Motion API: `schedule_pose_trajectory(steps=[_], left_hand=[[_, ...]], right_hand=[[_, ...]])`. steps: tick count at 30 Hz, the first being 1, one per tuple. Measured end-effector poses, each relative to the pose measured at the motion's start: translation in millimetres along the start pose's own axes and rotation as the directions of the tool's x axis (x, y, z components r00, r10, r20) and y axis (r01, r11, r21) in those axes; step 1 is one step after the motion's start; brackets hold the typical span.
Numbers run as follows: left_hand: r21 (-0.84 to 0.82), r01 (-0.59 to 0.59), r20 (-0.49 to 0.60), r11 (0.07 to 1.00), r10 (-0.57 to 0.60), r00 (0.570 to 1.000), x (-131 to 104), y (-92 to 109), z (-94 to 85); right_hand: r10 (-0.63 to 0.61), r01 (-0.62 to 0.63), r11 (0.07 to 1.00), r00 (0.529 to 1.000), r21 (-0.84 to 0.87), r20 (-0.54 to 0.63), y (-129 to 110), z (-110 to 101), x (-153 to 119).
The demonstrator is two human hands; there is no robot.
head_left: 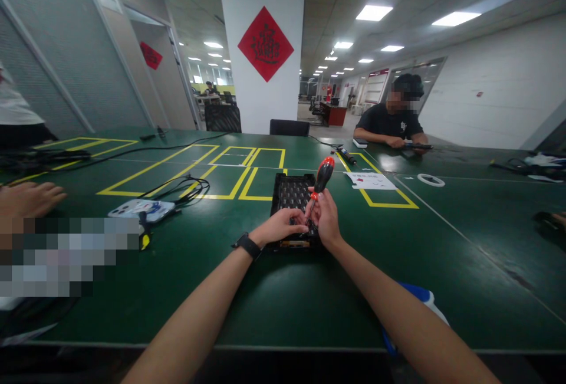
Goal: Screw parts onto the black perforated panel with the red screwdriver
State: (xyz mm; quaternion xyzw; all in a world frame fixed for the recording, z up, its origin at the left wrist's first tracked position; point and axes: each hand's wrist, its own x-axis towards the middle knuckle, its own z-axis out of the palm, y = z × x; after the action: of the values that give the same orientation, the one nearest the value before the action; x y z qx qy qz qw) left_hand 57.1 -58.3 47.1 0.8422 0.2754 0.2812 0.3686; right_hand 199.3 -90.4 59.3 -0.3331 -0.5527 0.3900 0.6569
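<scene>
My right hand is closed on a screwdriver with a red and black handle. The screwdriver stands tilted, handle up, with its shaft running down between my hands. Below it lies a black case on the green table, with rows of small shiny pieces in it. My left hand rests over the case's near part, its fingers brought together by the screwdriver's lower end. Whatever those fingertips pinch is too small to make out. A dark band circles my left wrist.
Yellow tape rectangles mark the green table. To the left lie a phone, black cables and another person's hand. Rightward are a paper sheet, a white ring and a seated person.
</scene>
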Motion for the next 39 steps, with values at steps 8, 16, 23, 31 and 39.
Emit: schedule_pose_trajectory(steps=[8,16,23,31,39], left_hand=[[-0.067,0.009,-0.120,0.998,-0.017,0.993,1,-6,-1.6],[-0.323,0.043,-0.384,0.946,-0.172,0.907,8,-30,-3.9],[-0.298,0.019,-0.392,0.955,-0.140,0.909,8,-33,-2.1],[-0.325,-0.002,-0.398,0.946,-0.135,0.908,8,-33,-1.4],[-0.342,0.010,-0.397,0.940,-0.154,0.905,8,-32,-0.8]], right_hand=[[-0.059,0.053,0.997,0.990,-0.048,-0.131,5,0,3],[-0.036,-0.006,0.973,0.983,-0.230,-0.179,27,-12,15],[-0.045,0.006,0.963,0.989,-0.268,-0.142,26,-12,11],[-0.039,0.014,0.951,0.997,-0.310,-0.073,25,-11,10],[-0.057,0.036,0.934,0.997,-0.355,-0.049,25,-10,8]])
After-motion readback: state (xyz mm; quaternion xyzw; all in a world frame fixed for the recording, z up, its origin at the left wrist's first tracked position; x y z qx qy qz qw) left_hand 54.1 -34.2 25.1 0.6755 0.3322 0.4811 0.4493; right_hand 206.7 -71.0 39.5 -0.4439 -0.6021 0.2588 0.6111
